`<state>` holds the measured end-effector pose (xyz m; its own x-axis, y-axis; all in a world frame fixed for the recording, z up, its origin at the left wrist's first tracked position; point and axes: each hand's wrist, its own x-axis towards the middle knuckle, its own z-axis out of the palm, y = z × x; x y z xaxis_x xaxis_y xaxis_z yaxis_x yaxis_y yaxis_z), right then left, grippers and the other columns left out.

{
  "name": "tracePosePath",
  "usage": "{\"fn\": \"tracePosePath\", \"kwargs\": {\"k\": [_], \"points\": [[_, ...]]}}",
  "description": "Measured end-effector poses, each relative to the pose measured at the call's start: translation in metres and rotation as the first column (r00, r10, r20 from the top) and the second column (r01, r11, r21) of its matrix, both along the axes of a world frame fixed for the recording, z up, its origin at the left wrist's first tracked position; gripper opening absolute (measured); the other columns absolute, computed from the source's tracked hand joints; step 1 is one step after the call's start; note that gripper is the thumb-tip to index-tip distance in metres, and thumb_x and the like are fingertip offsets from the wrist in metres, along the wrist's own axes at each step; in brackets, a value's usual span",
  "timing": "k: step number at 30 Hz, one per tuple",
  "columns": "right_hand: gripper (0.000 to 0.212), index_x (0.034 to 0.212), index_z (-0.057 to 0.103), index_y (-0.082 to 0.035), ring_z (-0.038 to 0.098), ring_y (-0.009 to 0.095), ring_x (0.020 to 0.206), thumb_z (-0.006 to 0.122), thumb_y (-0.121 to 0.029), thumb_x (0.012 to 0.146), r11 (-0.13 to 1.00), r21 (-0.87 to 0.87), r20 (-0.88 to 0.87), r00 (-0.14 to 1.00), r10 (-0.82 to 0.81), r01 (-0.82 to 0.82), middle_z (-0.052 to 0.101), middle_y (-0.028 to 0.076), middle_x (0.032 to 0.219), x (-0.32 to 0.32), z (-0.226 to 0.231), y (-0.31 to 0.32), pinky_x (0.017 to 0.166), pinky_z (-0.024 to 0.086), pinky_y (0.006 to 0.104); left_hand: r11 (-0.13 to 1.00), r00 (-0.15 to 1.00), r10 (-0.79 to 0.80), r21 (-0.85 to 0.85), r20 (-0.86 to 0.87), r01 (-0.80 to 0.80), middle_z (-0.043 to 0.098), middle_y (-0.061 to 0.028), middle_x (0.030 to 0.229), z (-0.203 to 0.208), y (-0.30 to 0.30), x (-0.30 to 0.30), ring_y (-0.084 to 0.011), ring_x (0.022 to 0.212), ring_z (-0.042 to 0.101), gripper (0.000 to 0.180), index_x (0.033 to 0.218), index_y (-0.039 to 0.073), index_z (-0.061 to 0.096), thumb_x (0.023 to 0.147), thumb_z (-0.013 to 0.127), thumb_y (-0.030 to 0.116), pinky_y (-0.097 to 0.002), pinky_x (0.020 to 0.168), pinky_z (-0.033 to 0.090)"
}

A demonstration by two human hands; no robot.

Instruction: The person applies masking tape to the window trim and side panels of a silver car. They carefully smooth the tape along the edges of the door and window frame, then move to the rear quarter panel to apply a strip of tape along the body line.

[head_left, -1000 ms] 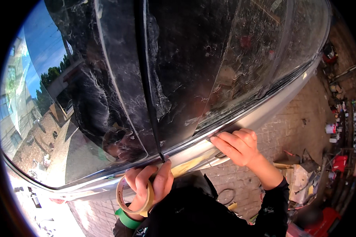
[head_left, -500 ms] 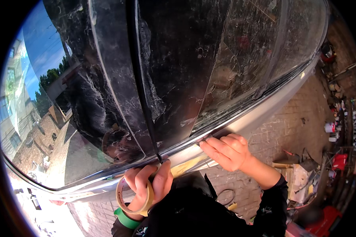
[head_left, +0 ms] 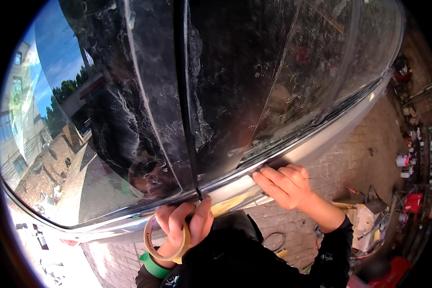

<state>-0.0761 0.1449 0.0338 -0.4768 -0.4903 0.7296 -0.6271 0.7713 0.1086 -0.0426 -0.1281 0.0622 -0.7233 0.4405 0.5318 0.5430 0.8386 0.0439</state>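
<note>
A vehicle's dark, dusty glass (head_left: pixel 230 86) spreads ahead of me, with a black strip (head_left: pixel 182 81) running down it to the pale painted edge (head_left: pixel 235 191). My left hand (head_left: pixel 185 223) is at the foot of that strip, its fingers bent against the edge. Around these fingers hangs a roll of masking tape (head_left: pixel 150 242); a green band (head_left: pixel 154 267) circles the wrist. Farther right, my right hand (head_left: pixel 284 186) has its fingers curled together, tips pressed on the trim (head_left: pixel 278 157) along the glass. Whatever those fingertips may pinch is hidden.
Below the vehicle lies a brick-paved floor (head_left: pixel 343 158). A wooden box (head_left: pixel 367 225) stands on it at the lower right. Cans and bottles (head_left: pixel 405 161) line the far right, with a red object (head_left: pixel 413 203) close by. Bright sunlight washes out the lower left.
The vehicle and both hands appear slightly farther right as the view has shifted. My left fingers have spread a little at the black strip; my right hand keeps its place on the trim.
</note>
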Motion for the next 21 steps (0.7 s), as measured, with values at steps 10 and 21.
{"fn": "tracePosePath", "kwargs": {"k": [10,21], "points": [[0.028,0.104,0.078,-0.01,0.053,0.013,0.084,0.073,-0.013,0.077,0.998,0.057,0.018,0.999,0.033,-0.034,0.07,-0.001,0.102,0.0016,-0.0036,0.0016,0.079,0.041,0.0258,1.0,0.999,0.013,0.011,0.031,-0.014,0.053,-0.0032,0.103,0.0005,0.0017,0.0002,-0.0247,0.096,0.051,0.035,0.102,0.02,0.076,0.07,0.083,0.007,-0.0352,0.083,0.046],[0.027,0.103,0.077,-0.011,0.052,0.013,0.081,0.073,-0.012,0.076,1.0,-0.002,-0.01,1.0,0.004,-0.004,0.068,-0.003,0.101,0.002,-0.0039,0.0022,0.078,0.04,0.0255,1.0,1.0,0.0,-0.001,0.019,0.0,0.054,-0.0043,0.102,-0.0012,0.0024,-0.0007,-0.0252,0.094,0.052,0.034,0.102,0.019,0.076,0.071,0.082,0.007,-0.0357,0.081,0.046]]}}
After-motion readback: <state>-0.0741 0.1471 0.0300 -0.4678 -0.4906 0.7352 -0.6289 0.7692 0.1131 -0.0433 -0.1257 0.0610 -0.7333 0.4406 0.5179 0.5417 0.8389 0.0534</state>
